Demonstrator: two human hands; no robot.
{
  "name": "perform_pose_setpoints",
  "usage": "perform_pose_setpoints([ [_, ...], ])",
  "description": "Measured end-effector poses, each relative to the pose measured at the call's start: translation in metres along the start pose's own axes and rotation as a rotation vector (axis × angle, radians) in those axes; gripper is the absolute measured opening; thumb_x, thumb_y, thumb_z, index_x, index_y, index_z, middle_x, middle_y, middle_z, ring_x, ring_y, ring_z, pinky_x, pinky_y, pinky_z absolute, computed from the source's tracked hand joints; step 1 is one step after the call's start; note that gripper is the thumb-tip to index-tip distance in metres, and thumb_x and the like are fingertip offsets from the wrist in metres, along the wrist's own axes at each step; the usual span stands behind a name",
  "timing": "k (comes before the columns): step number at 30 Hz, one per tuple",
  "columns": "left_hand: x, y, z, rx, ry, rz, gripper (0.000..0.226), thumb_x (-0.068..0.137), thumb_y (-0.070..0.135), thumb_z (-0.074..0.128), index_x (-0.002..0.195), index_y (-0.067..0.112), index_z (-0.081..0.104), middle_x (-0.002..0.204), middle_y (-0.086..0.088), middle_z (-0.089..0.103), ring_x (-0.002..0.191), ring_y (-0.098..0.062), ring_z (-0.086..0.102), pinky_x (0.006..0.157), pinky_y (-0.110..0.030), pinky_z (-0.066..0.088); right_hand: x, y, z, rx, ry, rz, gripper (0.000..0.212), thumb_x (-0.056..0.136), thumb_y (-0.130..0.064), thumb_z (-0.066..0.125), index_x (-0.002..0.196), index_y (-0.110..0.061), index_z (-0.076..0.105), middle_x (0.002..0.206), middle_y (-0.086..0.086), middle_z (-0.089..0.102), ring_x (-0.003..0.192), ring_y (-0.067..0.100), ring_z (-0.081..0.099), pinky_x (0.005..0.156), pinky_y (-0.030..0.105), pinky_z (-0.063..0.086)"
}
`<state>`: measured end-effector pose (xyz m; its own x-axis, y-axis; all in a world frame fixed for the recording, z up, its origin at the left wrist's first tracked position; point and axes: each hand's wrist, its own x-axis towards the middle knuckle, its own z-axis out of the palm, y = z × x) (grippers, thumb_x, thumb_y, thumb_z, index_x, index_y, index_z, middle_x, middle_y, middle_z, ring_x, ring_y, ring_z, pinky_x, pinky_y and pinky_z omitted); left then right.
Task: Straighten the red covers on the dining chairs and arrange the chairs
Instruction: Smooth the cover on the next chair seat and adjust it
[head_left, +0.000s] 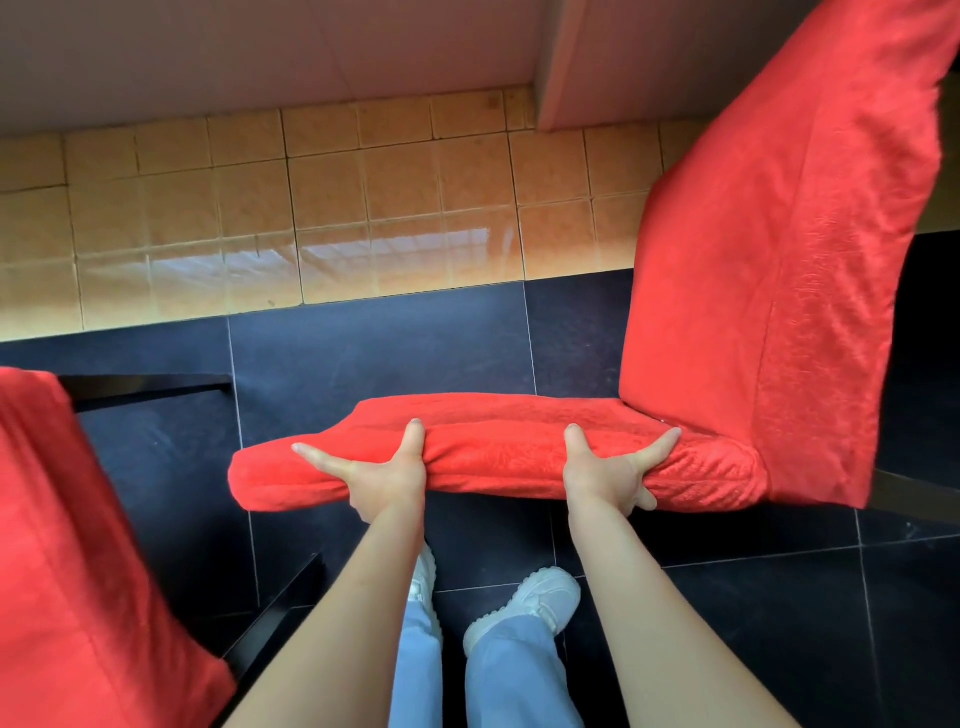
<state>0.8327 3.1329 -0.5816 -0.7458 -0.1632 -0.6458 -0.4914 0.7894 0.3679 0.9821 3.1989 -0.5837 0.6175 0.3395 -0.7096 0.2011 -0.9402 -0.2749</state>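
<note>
Two dining chairs wear plush, faintly patterned red covers. The larger chair (769, 291) shows a tall tapering back rising beyond the right hand's fingers and a rounded, padded seat (498, 457) under both palms. A second covered chair (78, 545) sits left of the left hand. Left hand (382, 475) and right hand (605, 475) each grip the seat's near edge, thumb and forefinger splayed wide, other fingers tucked beneath. No writing shows. Glossy dark tiles (363, 353) lie below.
</note>
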Motion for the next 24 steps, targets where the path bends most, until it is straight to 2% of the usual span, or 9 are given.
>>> perform_pose_setpoints([
  [4, 0.0013, 0.0019, 0.0015, -0.004, -0.002, -0.009, 0.128, 0.066, 0.047, 0.083, 0.145, 0.051, -0.018, 0.131, -0.027, 0.053, 0.113, -0.041, 0.056, 0.103, -0.046, 0.043, -0.0004, -0.0018, 0.0007, 0.002, 0.011, -0.006, 0.117, 0.075, -0.041, 0.079, 0.145, -0.054, -0.013, 0.127, 0.027, 0.03, 0.053, 0.023, 0.047, 0.07, 0.034, 0.037],
  [10, 0.0014, 0.0031, 0.0026, -0.021, 0.006, -0.003, 0.13, 0.064, 0.046, 0.085, 0.143, 0.053, -0.018, 0.132, -0.027, 0.051, 0.111, -0.041, 0.058, 0.096, -0.052, 0.049, -0.0015, -0.0029, 0.0014, 0.024, 0.005, 0.005, 0.119, 0.073, -0.043, 0.08, 0.144, -0.055, -0.014, 0.125, 0.026, 0.031, 0.053, 0.022, 0.046, 0.069, 0.033, 0.037],
  [16, 0.0025, 0.0026, 0.003, 0.008, 0.011, -0.008, 0.13, 0.063, 0.051, 0.083, 0.143, 0.052, -0.019, 0.131, -0.025, 0.055, 0.111, -0.04, 0.058, 0.103, -0.045, 0.041, -0.0025, -0.0026, 0.0024, 0.04, 0.02, -0.013, 0.118, 0.073, -0.044, 0.08, 0.145, -0.055, -0.013, 0.126, 0.026, 0.03, 0.054, 0.023, 0.047, 0.069, 0.032, 0.038],
  [20, 0.0008, 0.0024, 0.0007, 0.052, 0.012, 0.001, 0.128, 0.063, 0.057, 0.079, 0.141, 0.052, -0.022, 0.127, -0.023, 0.058, 0.11, -0.042, 0.058, 0.101, -0.046, 0.037, -0.0031, -0.0032, 0.0023, 0.03, 0.025, -0.018, 0.118, 0.073, -0.044, 0.08, 0.146, -0.054, -0.012, 0.127, 0.027, 0.029, 0.053, 0.023, 0.047, 0.069, 0.032, 0.037],
  [24, 0.0017, 0.0043, -0.0017, 0.036, -0.031, -0.004, 0.127, 0.067, 0.053, 0.078, 0.143, 0.049, -0.023, 0.127, -0.024, 0.058, 0.109, -0.041, 0.058, 0.1, -0.045, 0.038, -0.0069, -0.0051, -0.0007, 0.008, 0.012, -0.009, 0.115, 0.074, -0.045, 0.079, 0.146, -0.053, -0.011, 0.128, 0.028, 0.03, 0.054, 0.023, 0.047, 0.069, 0.032, 0.038],
])
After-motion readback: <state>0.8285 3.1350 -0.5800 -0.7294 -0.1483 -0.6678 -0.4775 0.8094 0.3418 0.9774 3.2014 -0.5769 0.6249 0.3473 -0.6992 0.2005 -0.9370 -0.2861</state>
